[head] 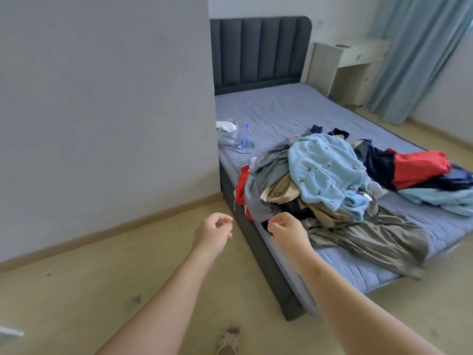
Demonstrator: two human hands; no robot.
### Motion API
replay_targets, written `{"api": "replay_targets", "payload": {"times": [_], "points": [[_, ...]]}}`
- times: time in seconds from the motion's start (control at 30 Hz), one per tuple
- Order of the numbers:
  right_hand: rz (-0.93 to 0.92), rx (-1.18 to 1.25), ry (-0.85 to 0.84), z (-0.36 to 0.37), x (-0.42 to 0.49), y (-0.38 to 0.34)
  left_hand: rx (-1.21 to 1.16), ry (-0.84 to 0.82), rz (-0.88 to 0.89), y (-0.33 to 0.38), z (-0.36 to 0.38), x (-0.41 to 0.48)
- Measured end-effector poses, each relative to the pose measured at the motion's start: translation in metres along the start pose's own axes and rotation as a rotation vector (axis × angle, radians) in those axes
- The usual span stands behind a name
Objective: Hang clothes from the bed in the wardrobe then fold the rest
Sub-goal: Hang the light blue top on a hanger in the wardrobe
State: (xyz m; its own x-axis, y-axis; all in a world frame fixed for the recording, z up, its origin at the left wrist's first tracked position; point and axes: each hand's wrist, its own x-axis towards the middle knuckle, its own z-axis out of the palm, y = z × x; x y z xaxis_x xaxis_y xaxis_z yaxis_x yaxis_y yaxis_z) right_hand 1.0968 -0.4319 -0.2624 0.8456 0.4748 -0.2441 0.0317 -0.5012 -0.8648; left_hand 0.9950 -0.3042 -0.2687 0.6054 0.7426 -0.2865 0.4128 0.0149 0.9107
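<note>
A heap of clothes [330,180] lies on the near half of the bed [289,114], which has a blue-grey quilted cover. A light blue fleece garment [327,170] tops the heap, with grey, tan, red and dark pieces under and beside it. An olive-grey garment [371,239] spreads toward the bed's foot. Both my arms reach forward. My left hand [213,230] hovers over the floor just left of the bed's edge, fingers loosely curled, holding nothing. My right hand [288,228] hovers at the bed's near edge beside the heap, fingers loosely curled, also empty.
A grey wall panel [102,111] stands close on the left. A plastic water bottle [246,137] and a white bag [226,125] lie on the bed near the dark headboard [258,49]. A white desk [350,62] and blue curtain [414,55] stand beyond. My sandalled foot [229,340] is on the wooden floor.
</note>
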Motion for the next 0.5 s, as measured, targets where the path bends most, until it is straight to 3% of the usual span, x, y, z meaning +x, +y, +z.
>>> {"api": "replay_targets", "payload": {"times": [0.5], "points": [[0.344, 0.059, 0.212, -0.105, 0.2, 0.058, 0.152, -0.374, 0.039, 0.089, 0.19, 0.205]]}}
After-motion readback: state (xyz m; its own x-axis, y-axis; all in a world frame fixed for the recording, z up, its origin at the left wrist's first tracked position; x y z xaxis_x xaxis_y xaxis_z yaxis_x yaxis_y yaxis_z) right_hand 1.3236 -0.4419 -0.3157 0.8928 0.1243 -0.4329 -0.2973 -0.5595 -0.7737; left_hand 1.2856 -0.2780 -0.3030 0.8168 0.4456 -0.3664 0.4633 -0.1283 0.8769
